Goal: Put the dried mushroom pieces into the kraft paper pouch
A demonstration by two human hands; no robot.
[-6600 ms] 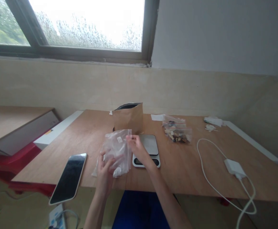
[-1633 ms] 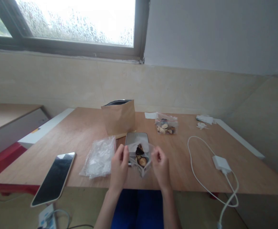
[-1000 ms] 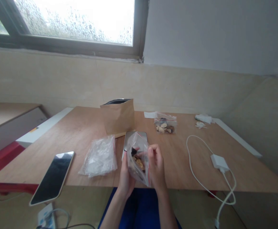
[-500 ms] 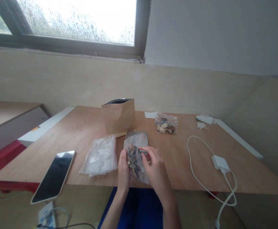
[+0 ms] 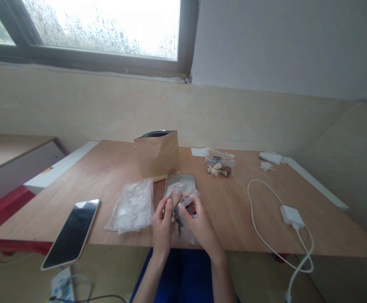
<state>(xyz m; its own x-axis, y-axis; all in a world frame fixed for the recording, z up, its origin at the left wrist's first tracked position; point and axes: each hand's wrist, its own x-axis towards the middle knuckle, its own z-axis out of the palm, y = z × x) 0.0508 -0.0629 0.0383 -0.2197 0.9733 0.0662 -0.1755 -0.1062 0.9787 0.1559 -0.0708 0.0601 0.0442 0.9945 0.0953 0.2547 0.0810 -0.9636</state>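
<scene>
a: two hands on one little bag. start with the big stuff — the wooden table [image 5: 107,168] is where everything lies, and the hands work right at its near edge.

b: so a slip there sends things off the front. what's next in size?

a: the brown paper pouch [image 5: 157,153], standing upright behind, top open. it is well apart from the hands, but a wide elbow swing could tip it, i'd guess. then the phone [image 5: 70,233], lying at the left with one end hanging past the table edge. a nudge from the left forearm might send it down.

b: and nearer in?

a: the heap of empty clear bags [image 5: 132,206], just left of the hands, and the small scale [image 5: 180,184] right behind them.

b: now the bag itself.

a: the small zip bag [image 5: 180,209] with dark and pale dried bits inside is held up just above the near table edge, in front of the scale. the left hand [image 5: 162,223] is pinched shut on its left side, the right hand [image 5: 199,223] clamped on its right near the red strip. i can't tell whether the mouth is sealed. if it isn't, a squeeze or a tilt could spill pieces onto the lap or the floor.

b: anything else filled?

a: a second filled bag [image 5: 219,164] lies far back, out of harm's way.
</scene>
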